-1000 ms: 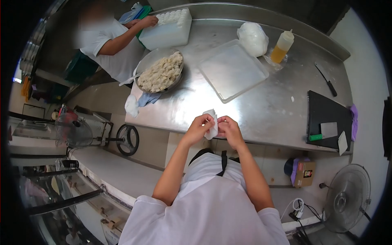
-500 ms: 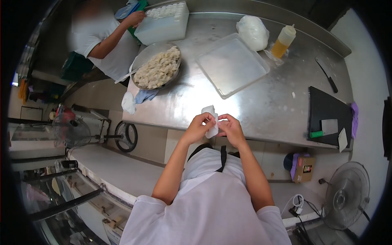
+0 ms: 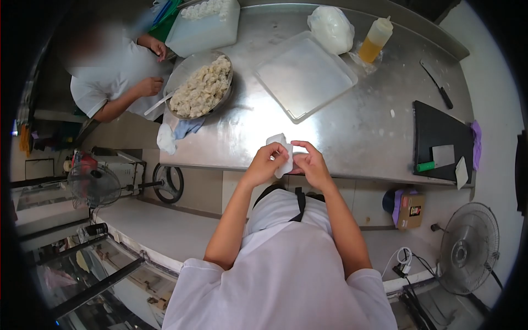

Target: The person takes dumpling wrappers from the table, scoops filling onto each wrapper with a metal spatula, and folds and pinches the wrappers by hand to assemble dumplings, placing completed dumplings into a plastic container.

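Over the front edge of the steel table, a small stack of thin white dough wrappers point(image 3: 282, 167) is between my hands. My left hand point(image 3: 265, 165) pinches it from the left, thumb and fingers closed on the sheets. From the other side, my right hand point(image 3: 313, 168) has its thumb and curled fingers at the stack's right edge, index finger raised; part of that contact is hidden. Beyond my hands lies a clear, shallow plastic tray point(image 3: 300, 113). A steel bowl point(image 3: 224, 99) of pale chunky filling point(image 3: 201, 88) stands to the left, with a white-handled utensil point(image 3: 159, 103) over its rim.
A co-worker point(image 3: 118, 77) stands at the left beside a white container point(image 3: 206, 38) of white pieces. Behind the tray are a white plastic bag point(image 3: 331, 30) and a squeeze bottle point(image 3: 375, 41). To the right lie a knife point(image 3: 437, 85) and a black board point(image 3: 440, 129) with a green-handled scraper point(image 3: 443, 155).
The co-worker's hand has come away from the white container, and both their hands are now near the bowl. My right index finger has lifted and straightened somewhat. The view has shifted slightly.
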Demonstrator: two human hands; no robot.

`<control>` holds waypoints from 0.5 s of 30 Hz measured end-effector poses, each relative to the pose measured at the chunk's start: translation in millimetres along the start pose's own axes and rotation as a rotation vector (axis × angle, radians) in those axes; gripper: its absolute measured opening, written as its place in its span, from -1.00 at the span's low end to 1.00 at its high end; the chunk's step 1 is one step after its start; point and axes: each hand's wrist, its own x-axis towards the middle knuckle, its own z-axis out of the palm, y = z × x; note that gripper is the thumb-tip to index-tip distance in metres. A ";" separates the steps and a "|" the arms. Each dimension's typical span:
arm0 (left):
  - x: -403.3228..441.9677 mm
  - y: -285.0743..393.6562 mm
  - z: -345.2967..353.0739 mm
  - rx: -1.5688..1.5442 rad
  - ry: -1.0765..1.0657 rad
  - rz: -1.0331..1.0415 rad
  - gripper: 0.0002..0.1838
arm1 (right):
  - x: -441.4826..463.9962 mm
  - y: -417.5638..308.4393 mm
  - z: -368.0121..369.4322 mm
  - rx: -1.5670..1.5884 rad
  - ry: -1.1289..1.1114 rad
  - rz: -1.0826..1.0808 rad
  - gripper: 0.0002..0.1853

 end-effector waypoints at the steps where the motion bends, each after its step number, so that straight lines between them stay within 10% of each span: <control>1: 0.1 0.5 -0.2 -0.016 0.001 -0.012 -0.87 | 0.2 -0.5 0.2 -0.004 0.004 0.000 -0.57; 15: 3.6 -8.3 -5.0 -0.045 -0.069 -0.040 -0.94 | 2.9 -2.6 1.3 -0.055 0.014 0.024 -0.56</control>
